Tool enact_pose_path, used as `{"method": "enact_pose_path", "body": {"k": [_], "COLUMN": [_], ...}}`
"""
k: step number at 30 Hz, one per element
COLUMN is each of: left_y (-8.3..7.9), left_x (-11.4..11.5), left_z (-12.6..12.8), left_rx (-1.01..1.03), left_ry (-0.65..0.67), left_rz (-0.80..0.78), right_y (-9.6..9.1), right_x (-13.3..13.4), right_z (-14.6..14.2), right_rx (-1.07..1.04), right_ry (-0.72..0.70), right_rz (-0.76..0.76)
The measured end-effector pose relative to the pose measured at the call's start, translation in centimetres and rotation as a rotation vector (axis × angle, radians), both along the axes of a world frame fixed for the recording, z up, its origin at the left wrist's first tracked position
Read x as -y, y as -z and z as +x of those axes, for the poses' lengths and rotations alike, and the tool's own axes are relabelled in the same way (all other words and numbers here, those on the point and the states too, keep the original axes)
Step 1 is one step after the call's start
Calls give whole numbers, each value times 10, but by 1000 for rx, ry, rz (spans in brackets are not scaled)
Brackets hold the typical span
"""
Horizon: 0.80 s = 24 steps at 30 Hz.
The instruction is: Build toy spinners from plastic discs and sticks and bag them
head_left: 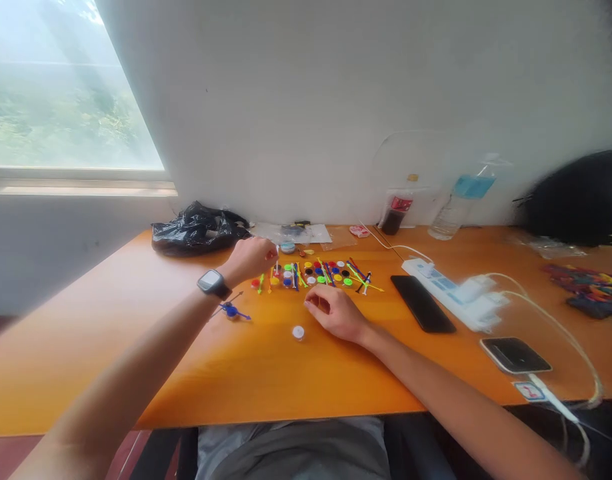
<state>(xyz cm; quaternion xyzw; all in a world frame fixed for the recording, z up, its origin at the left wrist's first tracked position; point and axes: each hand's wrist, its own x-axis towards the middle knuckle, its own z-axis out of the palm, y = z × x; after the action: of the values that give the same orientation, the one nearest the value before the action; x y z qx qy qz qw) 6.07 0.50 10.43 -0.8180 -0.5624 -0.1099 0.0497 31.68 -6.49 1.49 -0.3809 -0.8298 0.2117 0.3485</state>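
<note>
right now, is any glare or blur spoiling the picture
Head view: the window is washed out, and the table shines pale on that side; head view: the power strip looks smeared; head view: the small coloured pieces are too soft for fine detail.

The head camera, near the table [211, 380], faces forward-down toward the wall [311, 113]
</note>
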Motion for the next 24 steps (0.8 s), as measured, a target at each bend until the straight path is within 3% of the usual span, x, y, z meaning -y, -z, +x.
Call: {"method": "enact_pose_path", "body": {"k": [5,10,14,20,24], "left_y": [7,40,58,51,52], "left_x": [57,91,96,98,98], "left_z": [20,37,40,29,21], "left_rx": [223,362,373,490,357], "left_ry": [145,285,336,321,492], "left_rz": [4,193,269,356,316], "right_y": [1,-4,-9,-12,-9], "right_x": [-5,-3,2,2,1], "right_z": [-3,-7,-6,-4,-5], "right_rx": [-259,-487,-504,-486,-424], "right_ry": [-38,-214,-265,-230,-263], "right_rz": [-297,-648,-661,-599,-617]}}
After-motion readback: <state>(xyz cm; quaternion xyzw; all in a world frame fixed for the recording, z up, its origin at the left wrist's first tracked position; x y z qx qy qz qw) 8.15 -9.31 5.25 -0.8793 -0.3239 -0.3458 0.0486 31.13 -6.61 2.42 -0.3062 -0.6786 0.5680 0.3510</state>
